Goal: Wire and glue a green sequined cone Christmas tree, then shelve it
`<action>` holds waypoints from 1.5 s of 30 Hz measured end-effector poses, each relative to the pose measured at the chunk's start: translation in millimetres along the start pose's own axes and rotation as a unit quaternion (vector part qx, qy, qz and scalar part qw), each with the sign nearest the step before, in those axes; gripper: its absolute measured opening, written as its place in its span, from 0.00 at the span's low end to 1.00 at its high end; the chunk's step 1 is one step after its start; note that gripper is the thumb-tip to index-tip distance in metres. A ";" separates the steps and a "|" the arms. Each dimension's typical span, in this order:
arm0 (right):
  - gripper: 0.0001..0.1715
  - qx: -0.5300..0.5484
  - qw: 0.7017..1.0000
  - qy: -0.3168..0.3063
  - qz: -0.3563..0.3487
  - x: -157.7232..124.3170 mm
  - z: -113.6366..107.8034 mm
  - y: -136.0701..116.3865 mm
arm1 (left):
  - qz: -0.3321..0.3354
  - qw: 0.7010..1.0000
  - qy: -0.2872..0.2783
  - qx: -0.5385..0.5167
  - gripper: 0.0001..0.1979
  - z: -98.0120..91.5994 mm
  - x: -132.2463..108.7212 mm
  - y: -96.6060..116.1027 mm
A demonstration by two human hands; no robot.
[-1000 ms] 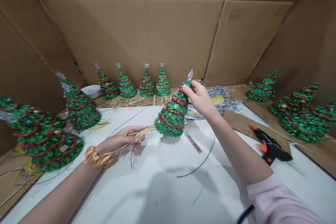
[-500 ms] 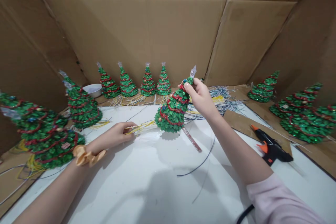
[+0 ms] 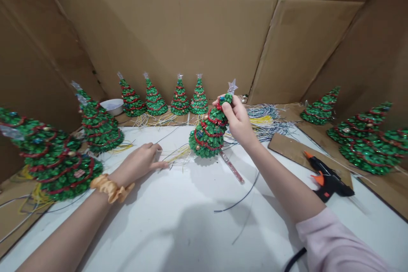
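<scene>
My right hand (image 3: 237, 121) grips a small green tree (image 3: 208, 136) with red garland near its top, just under a clear star (image 3: 232, 86). The tree leans to the right over the white tabletop (image 3: 178, 212). Thin yellow and white wires (image 3: 180, 154) run out leftward from its base. My left hand (image 3: 142, 160) lies low over the table beside the wire ends, thumb and fingers apart, with nothing held. Behind the tree base, a narrow reddish strip (image 3: 233, 168) lies on the table.
Several finished-looking trees (image 3: 180, 97) line the back, with others at left and right. A white bowl (image 3: 112, 107) stands back left. Bundled wires (image 3: 264, 119) lie behind my right hand. A black and orange glue gun (image 3: 330, 178) rests at right by a cardboard piece (image 3: 291, 148).
My left hand has let go of the yellow wires, and its fingers have spread. The held tree has turned slightly, so its star now faces the camera.
</scene>
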State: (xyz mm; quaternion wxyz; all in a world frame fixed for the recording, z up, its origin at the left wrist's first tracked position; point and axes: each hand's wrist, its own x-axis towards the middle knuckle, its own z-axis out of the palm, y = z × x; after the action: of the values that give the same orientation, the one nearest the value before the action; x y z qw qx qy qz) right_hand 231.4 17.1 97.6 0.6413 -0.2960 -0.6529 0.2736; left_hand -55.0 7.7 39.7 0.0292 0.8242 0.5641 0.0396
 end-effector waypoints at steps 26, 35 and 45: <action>0.13 -0.008 0.997 0.012 0.072 -21.3 28.9 -7.7 | 0.165 0.901 0.366 -0.164 0.11 -8.1 -20.2 112.9; 0.11 -0.017 0.996 0.034 0.082 -25.1 31.7 -13.3 | 0.157 0.895 0.371 -0.192 0.07 -7.7 -19.0 117.6; 0.10 -0.041 0.995 0.063 0.073 -31.4 35.8 -8.6 | 0.133 0.899 0.343 -0.238 0.05 -0.7 -14.8 116.2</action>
State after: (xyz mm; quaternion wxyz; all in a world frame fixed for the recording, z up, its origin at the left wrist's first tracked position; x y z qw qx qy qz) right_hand 195.3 -11.0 81.7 0.6468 -0.3852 -0.5987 0.2737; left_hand 47.4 -48.1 50.8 0.0239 0.7951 0.3985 0.4565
